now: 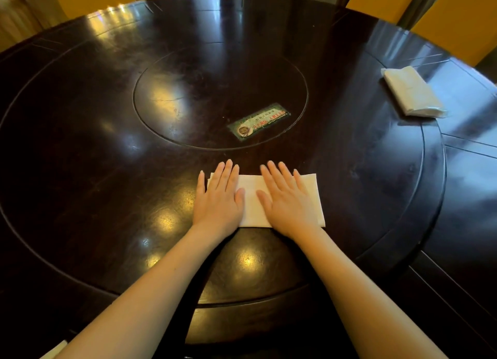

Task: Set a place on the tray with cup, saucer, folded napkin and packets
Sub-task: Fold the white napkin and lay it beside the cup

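Observation:
A white napkin (251, 197) lies folded flat on the dark round table, a little in front of me. My left hand (218, 197) rests palm down on its left end, fingers spread. Over the napkin's right half my right hand (287, 197) presses flat in the same way. Neither hand grips anything. No tray, cup, saucer or loose packets show in this view.
A pack of white tissues in clear wrap (411, 92) lies at the table's right rim. A green printed card (259, 122) sits on the inset centre disc (188, 89). Yellow-covered chairs (457, 17) stand beyond the far edge.

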Tool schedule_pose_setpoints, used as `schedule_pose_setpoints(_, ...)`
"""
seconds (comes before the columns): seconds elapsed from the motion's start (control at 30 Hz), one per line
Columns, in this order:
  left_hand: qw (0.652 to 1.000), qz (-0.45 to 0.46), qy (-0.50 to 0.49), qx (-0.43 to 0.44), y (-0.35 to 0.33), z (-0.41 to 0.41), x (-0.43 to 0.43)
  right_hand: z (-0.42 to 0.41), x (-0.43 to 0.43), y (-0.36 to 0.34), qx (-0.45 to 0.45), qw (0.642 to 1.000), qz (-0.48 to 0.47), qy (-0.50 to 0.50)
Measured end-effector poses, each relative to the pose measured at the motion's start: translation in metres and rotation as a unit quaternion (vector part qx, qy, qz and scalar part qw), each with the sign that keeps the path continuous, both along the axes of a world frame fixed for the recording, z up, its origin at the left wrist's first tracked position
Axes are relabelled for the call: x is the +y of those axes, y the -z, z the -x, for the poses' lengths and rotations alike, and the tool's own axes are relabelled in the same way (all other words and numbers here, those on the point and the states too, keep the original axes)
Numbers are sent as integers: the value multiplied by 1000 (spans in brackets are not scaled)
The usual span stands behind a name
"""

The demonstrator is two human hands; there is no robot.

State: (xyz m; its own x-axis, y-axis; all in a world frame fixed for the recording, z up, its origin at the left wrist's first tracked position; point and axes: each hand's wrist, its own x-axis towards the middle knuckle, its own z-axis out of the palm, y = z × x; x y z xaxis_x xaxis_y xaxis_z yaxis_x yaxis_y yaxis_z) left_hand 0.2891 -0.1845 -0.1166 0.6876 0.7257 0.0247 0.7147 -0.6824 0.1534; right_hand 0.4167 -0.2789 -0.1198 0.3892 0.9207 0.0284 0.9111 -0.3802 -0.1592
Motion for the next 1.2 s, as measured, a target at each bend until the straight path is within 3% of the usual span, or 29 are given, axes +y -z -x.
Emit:
schedule_pose_setpoints(0.23, 1000, 22, 5, 7, 0, 12, 10, -22, -24, -4, -14, 994, 31, 104)
schedule_pose_setpoints(0.5, 997, 74, 10, 4, -9, 13, 11, -20, -26, -11, 7, 991, 44, 127)
schedule_pose_setpoints(0.6, 991, 110, -33, -63, -17, 19, 9, -18, -32, -16, 29, 984, 23, 172)
schedule_pose_setpoints(0.7, 968, 127, -135, -169, -30, 29, 4, -11, -43, -26, -12, 973, -17, 229)
schedule_pose_setpoints(0.77, 953, 161, -187, -176, -39, 31, 3, -7, -48, -34, -31, 968, -31, 247)
schedule_pose_setpoints(0.87, 919, 265, -250, -150, -53, 25, 9, -9, -46, -45, 84, 953, -28, 290)
schedule_pose_setpoints(0.97, 866, 365, -295, -170, -64, 19, 15, -20, -38, -57, 226, 908, 8, 353)
schedule_pose_setpoints(1.07, 827, 417, -319, -200, -67, 16, 18, -32, -31, -61, 280, 879, 36, 384)
schedule_pose_setpoints(1.2, 806, 450, -336, -185, -69, 16, 23, -39, -23, -65, 331, 853, 58, 399)
